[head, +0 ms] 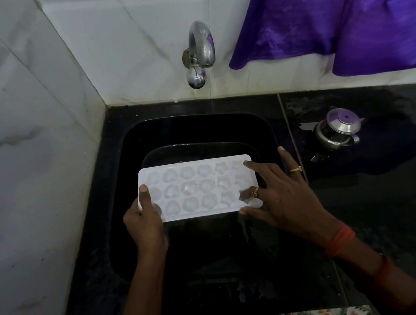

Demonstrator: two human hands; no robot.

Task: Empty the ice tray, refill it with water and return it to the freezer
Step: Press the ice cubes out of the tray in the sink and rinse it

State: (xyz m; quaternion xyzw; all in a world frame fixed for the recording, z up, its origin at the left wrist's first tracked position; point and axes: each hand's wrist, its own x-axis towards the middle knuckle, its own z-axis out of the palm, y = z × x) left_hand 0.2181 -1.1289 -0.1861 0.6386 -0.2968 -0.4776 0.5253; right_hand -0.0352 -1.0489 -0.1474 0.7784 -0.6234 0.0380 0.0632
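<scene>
Two hands meet on one ice tray (pixel 195 188), which hangs level over the black sink (pixel 197 129) at the middle of the frame. Its long axis runs left to right across the picture, so each hand has a short end.

The left hand (pixel 143 219) grips the left end, with the thumb lying on top and the other fingers curled out of sight beneath. The right hand (pixel 279 195) is spread wide on the right end. Its fingers are straight and rest flat on the moulded shapes, and the thumb lies along the near rim, so it seems to press rather than clasp.

From where I stand I cannot tell whether the tray is face up or face down, nor whether any ice is left in it.

The tap (pixel 198 51) sits on the wall toward the top of the frame, directly above the tray's middle and well apart from it. I see no water running. To fill the tray it would have to go up the frame, and the left hand looks like the one carrying it.
</scene>
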